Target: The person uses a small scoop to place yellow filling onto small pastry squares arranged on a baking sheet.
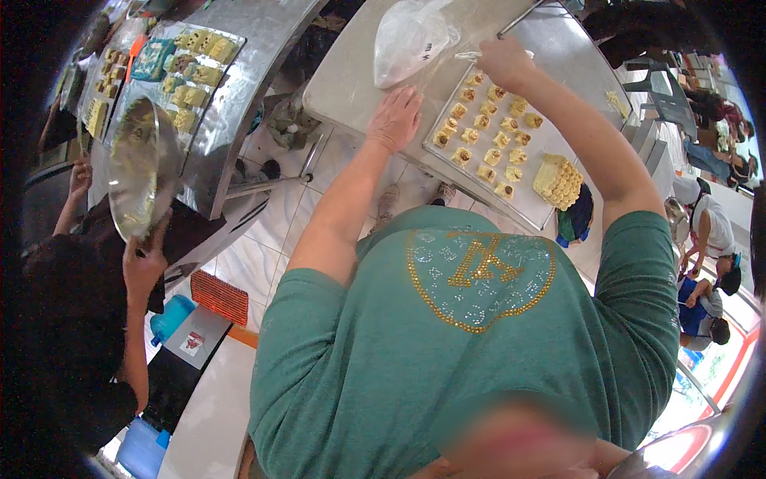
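My left hand (396,120) rests palm down on the edge of the metal table (338,78), fingers fairly straight and holding nothing. Its fingertips lie just below a clear plastic bag (410,45) with pale contents and some writing. At the tray's far corner, my right hand (505,60) is curled over a thin white item (468,55) that sticks out on both sides; its material is unclear. Rows of small yellow pastries with browned centres (482,121) sit on the metal tray (464,160). A larger block of knobbly yellow pastry (558,181) occupies the tray's near right corner.
Left, a person's hand (143,263) holds a metal bowl (140,167) beside another steel table (263,42) with a tray of pastry pieces (191,96) and an orange spatula (135,55). Pale scraps (616,103) lie right of my tray. An orange crate (219,297) stands on the floor.
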A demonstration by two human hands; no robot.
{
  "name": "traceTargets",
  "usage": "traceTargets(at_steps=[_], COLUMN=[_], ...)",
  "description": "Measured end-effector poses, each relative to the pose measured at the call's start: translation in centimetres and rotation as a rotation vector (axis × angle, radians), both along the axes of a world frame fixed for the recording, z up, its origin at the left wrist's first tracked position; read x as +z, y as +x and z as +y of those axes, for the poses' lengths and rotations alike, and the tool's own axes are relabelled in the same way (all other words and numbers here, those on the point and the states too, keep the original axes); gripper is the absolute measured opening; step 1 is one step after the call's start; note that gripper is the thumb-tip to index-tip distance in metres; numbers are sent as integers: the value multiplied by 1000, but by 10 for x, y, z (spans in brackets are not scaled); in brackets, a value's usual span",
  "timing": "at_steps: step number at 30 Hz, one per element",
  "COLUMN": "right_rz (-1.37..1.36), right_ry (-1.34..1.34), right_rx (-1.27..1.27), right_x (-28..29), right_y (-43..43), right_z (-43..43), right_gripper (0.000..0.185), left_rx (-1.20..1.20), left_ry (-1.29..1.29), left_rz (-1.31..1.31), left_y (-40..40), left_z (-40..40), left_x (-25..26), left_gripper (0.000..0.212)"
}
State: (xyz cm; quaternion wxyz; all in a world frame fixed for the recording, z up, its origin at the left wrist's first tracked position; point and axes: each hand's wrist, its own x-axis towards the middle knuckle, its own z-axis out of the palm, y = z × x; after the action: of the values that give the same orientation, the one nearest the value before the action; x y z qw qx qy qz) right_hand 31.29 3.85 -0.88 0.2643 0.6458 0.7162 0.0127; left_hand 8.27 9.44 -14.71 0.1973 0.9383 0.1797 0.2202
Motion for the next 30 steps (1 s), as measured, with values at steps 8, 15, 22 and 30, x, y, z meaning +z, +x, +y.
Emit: traceTargets(at_steps=[8, 15, 22, 30], right_rz=[-9, 12, -15, -17], right_ry=[46, 122, 78, 153], right_rx=[-43, 73, 159, 230], right_x=[1, 7, 5, 7], right_y=[5, 3, 1, 4], right_z=[6, 4, 0, 6], right_gripper=[13, 14, 13, 12], left_rx=[14, 13, 2, 5], left_ry=[40, 13, 9, -13], left_rz=[24, 19, 50, 41], left_y=[0, -1, -1, -1], left_z=[-1, 0, 0, 0], left_x=[-2, -2, 1, 0], left_gripper=[35, 35, 34, 37])
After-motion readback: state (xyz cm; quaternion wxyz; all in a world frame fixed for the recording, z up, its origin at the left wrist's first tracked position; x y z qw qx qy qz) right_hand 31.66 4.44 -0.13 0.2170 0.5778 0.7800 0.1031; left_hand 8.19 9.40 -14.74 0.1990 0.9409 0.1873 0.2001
